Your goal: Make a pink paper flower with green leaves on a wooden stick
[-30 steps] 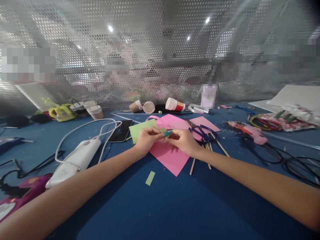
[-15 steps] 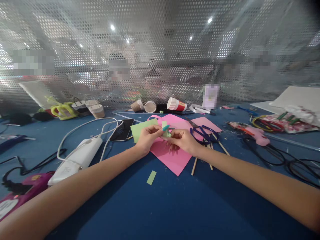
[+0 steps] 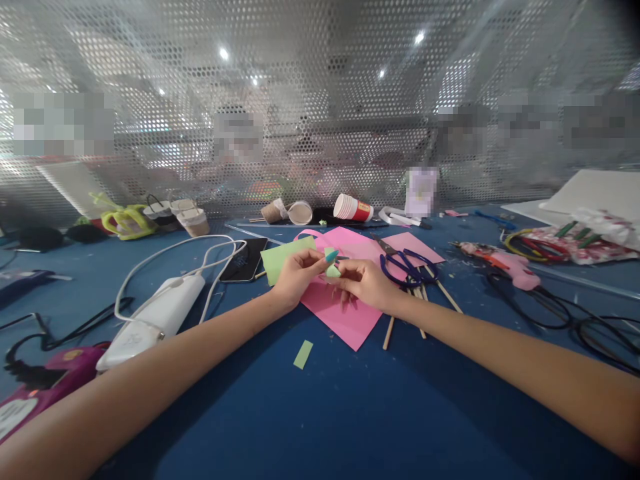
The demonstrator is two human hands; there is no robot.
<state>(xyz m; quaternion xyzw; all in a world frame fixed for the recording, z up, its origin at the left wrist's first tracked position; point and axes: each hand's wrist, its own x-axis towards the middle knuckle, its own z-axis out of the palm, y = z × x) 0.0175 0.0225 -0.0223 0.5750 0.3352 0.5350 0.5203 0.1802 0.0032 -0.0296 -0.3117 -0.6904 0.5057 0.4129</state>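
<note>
L hand [image 3: 297, 275] & R hand [image 3: 369, 281] both pinch small green paper [image 3: 333, 271]; uneven pull cd tear it. R hand swing twd 3 o'clock cd knock scissors [image 3: 393, 253].

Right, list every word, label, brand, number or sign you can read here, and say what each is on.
No text can be read with certainty.
Red-and-white cup stack: yellowish mark on the red part, too small to read.
Magenta device: white label, too blurred to read.
White block: faint grey marking, too faint to read.
Pale purple card: pixelated, unreadable.
</note>
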